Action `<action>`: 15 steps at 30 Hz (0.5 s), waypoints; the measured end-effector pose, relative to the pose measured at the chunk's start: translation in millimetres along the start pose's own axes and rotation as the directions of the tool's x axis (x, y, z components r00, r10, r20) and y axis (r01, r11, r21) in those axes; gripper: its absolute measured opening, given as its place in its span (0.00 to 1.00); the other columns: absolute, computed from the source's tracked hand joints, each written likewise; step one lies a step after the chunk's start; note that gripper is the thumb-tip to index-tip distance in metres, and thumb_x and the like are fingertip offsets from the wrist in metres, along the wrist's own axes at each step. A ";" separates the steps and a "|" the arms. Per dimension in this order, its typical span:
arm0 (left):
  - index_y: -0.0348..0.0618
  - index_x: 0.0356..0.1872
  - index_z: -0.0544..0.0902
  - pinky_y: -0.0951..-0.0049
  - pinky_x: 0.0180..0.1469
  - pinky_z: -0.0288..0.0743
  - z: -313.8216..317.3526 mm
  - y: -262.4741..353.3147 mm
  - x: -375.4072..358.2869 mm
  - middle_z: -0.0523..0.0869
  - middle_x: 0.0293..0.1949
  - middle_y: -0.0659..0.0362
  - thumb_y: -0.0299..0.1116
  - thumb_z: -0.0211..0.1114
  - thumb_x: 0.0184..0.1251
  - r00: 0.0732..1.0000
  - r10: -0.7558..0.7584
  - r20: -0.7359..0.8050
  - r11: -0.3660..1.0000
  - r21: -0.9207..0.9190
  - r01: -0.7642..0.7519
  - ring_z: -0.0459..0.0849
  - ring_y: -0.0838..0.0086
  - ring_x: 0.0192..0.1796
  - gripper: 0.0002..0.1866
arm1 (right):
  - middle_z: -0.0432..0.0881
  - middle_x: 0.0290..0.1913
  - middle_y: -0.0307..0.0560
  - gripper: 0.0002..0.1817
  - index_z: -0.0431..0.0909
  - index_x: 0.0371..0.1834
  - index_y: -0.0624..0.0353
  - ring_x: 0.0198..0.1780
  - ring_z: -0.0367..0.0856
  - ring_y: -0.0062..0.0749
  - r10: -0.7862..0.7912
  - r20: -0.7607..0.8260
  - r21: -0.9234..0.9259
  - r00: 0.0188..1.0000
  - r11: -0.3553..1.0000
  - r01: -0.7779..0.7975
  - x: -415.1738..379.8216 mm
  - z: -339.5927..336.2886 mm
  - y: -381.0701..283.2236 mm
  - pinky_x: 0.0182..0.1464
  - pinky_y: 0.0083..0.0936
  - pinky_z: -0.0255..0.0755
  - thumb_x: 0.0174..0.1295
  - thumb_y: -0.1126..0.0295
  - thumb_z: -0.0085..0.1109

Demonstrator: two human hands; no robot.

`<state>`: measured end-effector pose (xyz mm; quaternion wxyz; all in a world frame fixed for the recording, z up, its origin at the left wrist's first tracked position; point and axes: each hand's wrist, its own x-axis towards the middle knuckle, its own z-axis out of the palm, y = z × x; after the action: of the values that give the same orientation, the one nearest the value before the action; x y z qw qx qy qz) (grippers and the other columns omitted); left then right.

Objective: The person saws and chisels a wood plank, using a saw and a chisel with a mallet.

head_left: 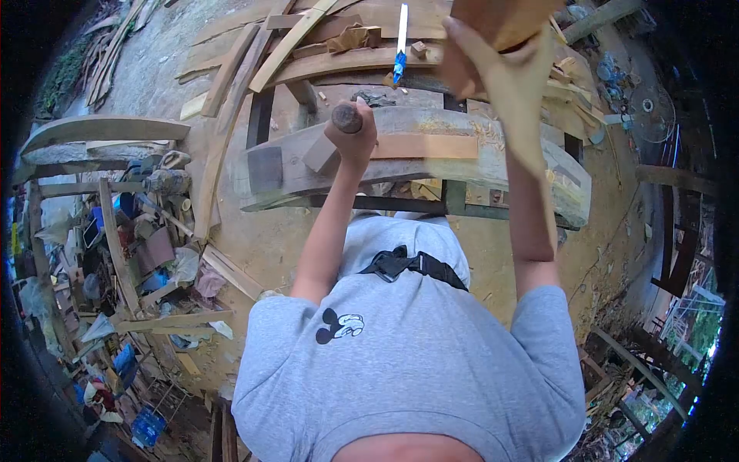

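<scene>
My left hand (356,142) is closed around a dark, round-ended tool handle (346,118), upright over the workbench; its working end is hidden beneath my fist. Raised high at the upper right, my right hand (504,65) grips a brown wooden block (500,19), blurred and partly cut off by the frame edge. Below my hands, a reddish-brown wooden strip (427,146) lies along the thick, weathered bench beam (300,173). Beside my left fist sits a small wooden block (319,156).
Wood shavings (446,125) lie on the beam. Beyond it are long planks (292,42) and a saw-like white blade with a blue-wrapped handle (399,65). A cluttered rack (115,231) stands at left, with a curved timber (108,131) above it.
</scene>
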<state>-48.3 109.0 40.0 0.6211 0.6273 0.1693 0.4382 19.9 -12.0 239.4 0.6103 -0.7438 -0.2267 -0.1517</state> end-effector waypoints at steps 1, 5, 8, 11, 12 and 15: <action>0.37 0.15 0.70 0.81 0.21 0.63 -0.4 -1.1 -0.5 0.70 0.13 0.64 0.23 0.57 0.52 1.000 -0.001 -0.001 1.000 0.000 0.001 0.68 0.85 0.19 0.09 | 0.77 0.35 0.48 0.17 0.72 0.34 0.63 0.41 0.77 0.31 -0.089 0.003 0.169 0.996 0.982 0.087 -0.3 3.1 6.4 0.43 0.25 0.69 0.40 0.71 0.66; 0.37 0.16 0.71 0.81 0.21 0.64 4.4 -17.9 0.4 0.72 0.14 0.63 0.23 0.58 0.52 0.997 0.028 -0.078 0.998 -0.055 -0.033 0.68 0.84 0.18 0.08 | 0.75 0.37 0.45 0.23 0.75 0.42 0.52 0.38 0.74 0.42 -0.438 0.571 -0.419 0.694 0.572 0.705 -20.9 -11.7 52.9 0.38 0.33 0.69 0.35 0.72 0.60; 0.37 0.16 0.71 0.80 0.21 0.64 1.2 1.7 -2.1 0.73 0.15 0.61 0.23 0.59 0.52 0.974 -0.223 -0.032 0.962 -0.169 0.214 0.69 0.83 0.19 0.09 | 0.76 0.40 0.41 0.25 0.76 0.41 0.48 0.43 0.74 0.43 -0.484 0.511 -0.605 0.711 0.386 0.697 -10.8 -15.7 21.8 0.42 0.35 0.69 0.32 0.71 0.63; 0.38 0.15 0.71 0.78 0.20 0.63 -4.5 -16.8 -3.4 0.73 0.14 0.61 0.24 0.59 0.52 0.999 -0.013 -0.034 1.000 -0.024 0.012 0.70 0.82 0.17 0.09 | 0.77 0.41 0.42 0.25 0.72 0.44 0.57 0.42 0.76 0.33 -0.353 0.121 -0.399 0.928 0.839 0.371 3.0 -7.0 -6.8 0.42 0.29 0.70 0.38 0.71 0.66; 0.38 0.15 0.71 0.78 0.20 0.63 -3.6 -16.1 -3.8 0.73 0.14 0.61 0.24 0.59 0.52 0.999 -0.014 -0.034 1.000 -0.025 0.013 0.70 0.82 0.17 0.09 | 0.77 0.42 0.42 0.25 0.70 0.45 0.60 0.43 0.75 0.29 -0.128 -0.093 -0.041 0.987 0.991 0.124 4.5 -2.6 -12.1 0.42 0.26 0.70 0.40 0.71 0.66; 0.42 0.18 0.68 0.85 0.17 0.63 1.6 -11.5 -5.5 0.72 0.14 0.65 0.24 0.57 0.56 0.994 0.101 0.036 0.989 0.107 -0.104 0.70 0.86 0.15 0.10 | 0.76 0.42 0.43 0.24 0.69 0.44 0.63 0.43 0.75 0.26 -0.238 0.099 -0.047 0.966 0.969 0.244 -15.8 -4.4 26.7 0.41 0.25 0.70 0.42 0.71 0.66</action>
<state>-46.3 105.8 27.8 0.5652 0.6747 0.1508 0.4501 20.6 -22.8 209.9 0.5538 -0.7347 -0.3389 -0.1966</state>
